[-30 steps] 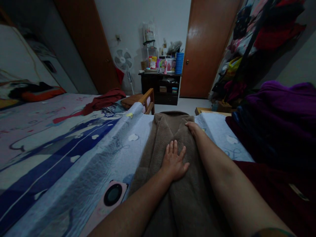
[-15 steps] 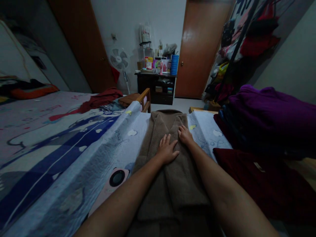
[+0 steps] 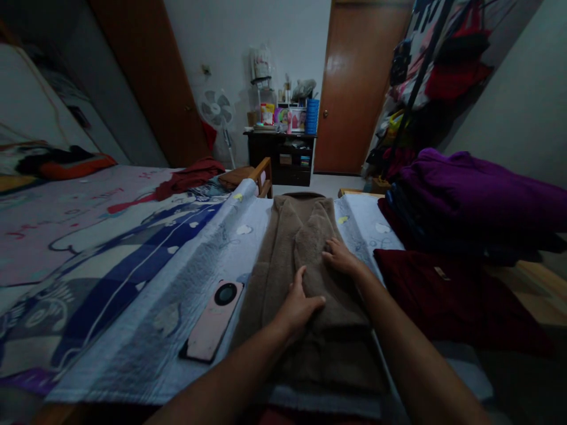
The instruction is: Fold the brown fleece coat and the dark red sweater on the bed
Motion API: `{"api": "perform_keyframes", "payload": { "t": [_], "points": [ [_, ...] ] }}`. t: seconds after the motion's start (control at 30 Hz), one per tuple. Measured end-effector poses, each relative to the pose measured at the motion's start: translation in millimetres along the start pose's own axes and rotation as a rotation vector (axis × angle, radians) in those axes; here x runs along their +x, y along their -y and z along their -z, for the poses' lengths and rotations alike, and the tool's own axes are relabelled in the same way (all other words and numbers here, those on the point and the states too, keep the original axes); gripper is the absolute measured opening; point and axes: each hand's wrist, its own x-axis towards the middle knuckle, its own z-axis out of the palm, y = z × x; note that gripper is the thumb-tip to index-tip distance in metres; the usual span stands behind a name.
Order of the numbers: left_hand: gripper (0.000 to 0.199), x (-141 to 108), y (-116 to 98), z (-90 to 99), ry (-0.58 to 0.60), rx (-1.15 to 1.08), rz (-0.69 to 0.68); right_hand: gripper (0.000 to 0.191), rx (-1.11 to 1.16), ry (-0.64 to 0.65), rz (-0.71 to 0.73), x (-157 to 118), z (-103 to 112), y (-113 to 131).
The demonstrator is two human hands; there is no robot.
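Note:
A brown fleecy garment (image 3: 283,254), folded into a long narrow shape with a V-shaped front, lies on the pale blue printed cloth in front of me. My left hand (image 3: 297,306) rests on its middle, thumb and forefinger spread apart; the other fingers are partly out of sight. Farther up and to the right, my right hand (image 3: 341,257) lies on the garment near its right edge, fingers stretched out and slightly bent. Neither hand grips the fabric visibly. Left of the garment lies a pink phone (image 3: 210,324) with a round black camera ring.
At right stand a stack of folded clothes topped with purple (image 3: 469,183) and a dark red folded garment (image 3: 443,289). A bed with a printed blanket (image 3: 168,248) spreads left. A fan (image 3: 217,109), a dark cabinet (image 3: 279,159) and a door (image 3: 354,88) are behind.
Both hands have slid toward me along the brown garment, the left one farther. The left fingers were spread flat before. The view has shifted, and the whole phone now shows.

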Motion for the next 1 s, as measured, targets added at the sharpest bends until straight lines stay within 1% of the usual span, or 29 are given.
{"api": "perform_keyframes", "payload": {
  "t": [0.07, 0.1, 0.2, 0.27, 0.33, 0.43, 0.47, 0.5, 0.53, 0.63, 0.67, 0.7, 0.73, 0.83, 0.87, 0.93, 1.0],
  "points": [
    [0.083, -15.6, -7.1, -0.8, 0.004, -0.008, -0.009, 0.048, -0.018, 0.035, 0.039, -18.5, 2.7, 6.6],
    [0.077, -21.3, -11.6, 1.4, 0.006, -0.015, -0.011, 0.048, -0.040, 0.051, 0.069, -28.3, 3.6, 10.3],
    [0.059, -29.4, -23.1, 16.6, 0.002, -0.052, -0.006, 0.048, -0.050, 0.075, 0.164, -56.8, 3.1, 21.7],
    [0.054, -30.4, -24.9, 29.5, -0.016, -0.043, -0.025, 0.049, -0.061, 0.066, 0.196, -72.7, -1.6, 28.1],
    [0.052, -31.3, -21.3, 40.5, 0.006, 0.050, -0.072, 0.049, -0.103, 0.047, 0.176, -85.3, -11.1, 32.3],
    [0.043, -34.8, -13.4, 50.9, 0.123, 0.280, -0.132, 0.053, -0.216, 0.034, 0.121, -97.9, -30.0, 33.8],
    [0.039, -35.6, -12.0, 53.0, 0.143, 0.354, -0.142, 0.054, -0.247, 0.029, 0.119, -100.5, -35.5, 33.5],
    [0.036, -35.6, -11.5, 54.5, 0.136, 0.421, -0.151, 0.054, -0.269, 0.022, 0.122, -102.3, -39.6, 33.0],
    [0.034, -34.5, -11.8, 55.4, 0.100, 0.480, -0.164, 0.055, -0.280, 0.015, 0.127, -103.5, -42.2, 32.6],
    [0.035, -23.9, -13.3, 54.1, -0.062, 0.601, -0.260, 0.055, -0.280, 0.021, 0.139, -104.3, -41.7, 33.1],
    [0.039, -18.7, -12.5, 52.2, -0.083, 0.620, -0.305, 0.056, -0.279, 0.022, 0.144, -104.3, -40.1, 33.6],
    [0.043, -13.4, -10.5, 49.8, -0.071, 0.631, -0.343, 0.056, -0.279, 0.023, 0.155, -104.3, -38.7, 34.0],
    [0.048, -8.5, -7.4, 46.9, -0.026, 0.638, -0.364, 0.057, -0.281, 0.021, 0.168, -104.7, -37.7, 34.3],
    [0.056, -0.1, 5.5, 37.6, 0.140, 0.651, -0.326, 0.059, -0.286, -0.006, 0.208, -107.5, -38.6, 33.1],
    [0.059, 0.3, 9.4, 35.1, 0.168, 0.655, -0.305, 0.058, -0.286, -0.015, 0.219, -109.1, -39.5, 32.4],
    [0.064, -0.8, 14.6, 32.5, 0.187, 0.659, -0.283, 0.058, -0.282, -0.019, 0.232, -113.3, -40.8, 31.2],
    [0.069, -1.3, 14.9, 34.4, 0.204, 0.656, -0.278, 0.060, -0.267, 0.003, 0.236, -118.9, -40.3, 31.4]
  ]
}}
